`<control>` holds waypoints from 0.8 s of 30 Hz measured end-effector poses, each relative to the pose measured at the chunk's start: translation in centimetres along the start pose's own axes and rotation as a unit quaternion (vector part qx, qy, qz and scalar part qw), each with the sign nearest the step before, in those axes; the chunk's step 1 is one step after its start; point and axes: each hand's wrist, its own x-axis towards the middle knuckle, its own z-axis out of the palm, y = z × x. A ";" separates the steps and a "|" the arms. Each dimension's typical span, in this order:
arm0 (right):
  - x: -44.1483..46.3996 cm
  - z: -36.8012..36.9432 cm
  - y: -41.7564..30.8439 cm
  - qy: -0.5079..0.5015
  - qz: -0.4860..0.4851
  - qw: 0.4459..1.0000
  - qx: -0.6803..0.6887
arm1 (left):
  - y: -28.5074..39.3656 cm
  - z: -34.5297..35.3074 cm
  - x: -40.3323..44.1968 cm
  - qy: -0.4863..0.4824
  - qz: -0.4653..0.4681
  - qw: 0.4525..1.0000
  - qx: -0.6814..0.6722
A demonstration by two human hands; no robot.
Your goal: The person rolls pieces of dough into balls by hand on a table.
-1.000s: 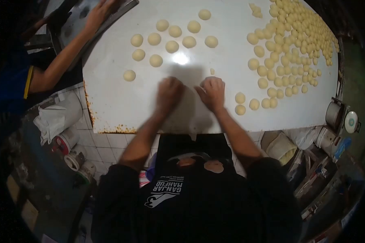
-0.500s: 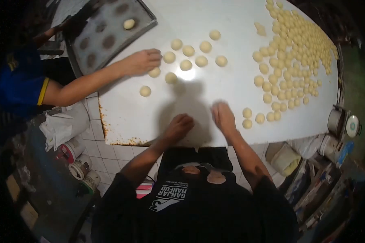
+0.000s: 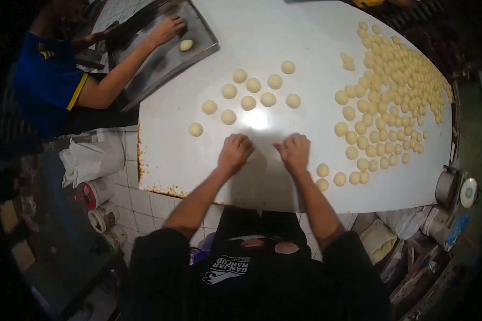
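My left hand (image 3: 236, 151) rests on the white table with its fingers curled in. Level with it, my right hand (image 3: 294, 152) is also closed, its thumb toward the left hand. Whatever lies under the fingers of either hand is hidden. Just beyond my left hand sits a pale, round dough ball (image 3: 228, 117). Another dough ball (image 3: 293, 100) lies past my right hand. Both belong to a loose group of several balls in the middle of the table.
Many smaller dough balls (image 3: 407, 80) crowd the right side of the table (image 3: 171, 155), near an irregular dough scrap (image 3: 347, 61). At upper left, a co-worker's hand (image 3: 170, 29) is over a dark baking tray (image 3: 195, 53) holding one dough ball (image 3: 186, 45).
Both my hands have moved forward on the table, staying closed. The co-worker's hand has gone from beside the middle dough balls to over the tray. The camera view has shifted slightly.
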 end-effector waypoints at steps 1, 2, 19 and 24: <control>1.0 0.7 -1.1 0.053 0.049 0.996 0.057 | 2.6 0.8 1.2 0.177 -0.029 0.982 -0.054; -1.2 1.3 -1.7 -0.045 0.034 0.998 -0.020 | 4.4 1.1 1.5 0.347 -0.055 0.930 -0.105; -0.3 -0.8 0.9 -0.018 0.037 0.999 0.004 | 4.7 2.2 -1.3 0.311 -0.179 0.929 -0.094; -5.5 -4.7 2.1 -0.096 -0.036 0.992 0.081 | 6.0 3.6 -8.1 0.261 -0.110 0.952 -0.120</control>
